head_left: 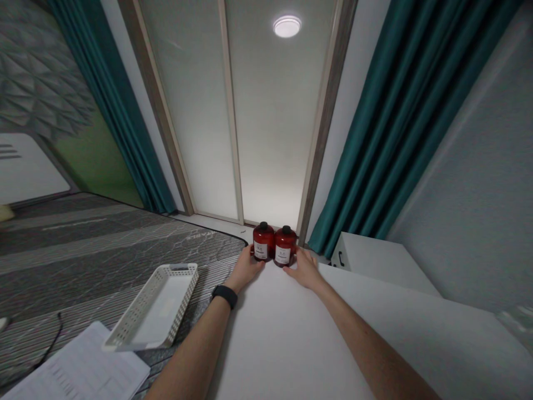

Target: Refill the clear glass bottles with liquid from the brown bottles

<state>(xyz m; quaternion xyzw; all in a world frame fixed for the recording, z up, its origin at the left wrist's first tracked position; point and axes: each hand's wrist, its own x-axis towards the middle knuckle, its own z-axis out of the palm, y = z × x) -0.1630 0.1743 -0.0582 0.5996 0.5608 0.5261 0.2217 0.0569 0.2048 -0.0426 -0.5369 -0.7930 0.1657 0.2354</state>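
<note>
Arms (203, 339) straight ahead, hands (245, 269) (307, 269) around two red bottles (263, 243) (285, 246)

The lighting is dim and greyish overall. A round lamp (287, 26) glares white at upper centre, within the sliding door (270, 133), whose pane glows paler low down. Shadow darkens the teal curtain (387, 116) at upper right. Wide-angle distortion splays uprights outward; print on the papers (79, 366), lower left, blurs.
</note>
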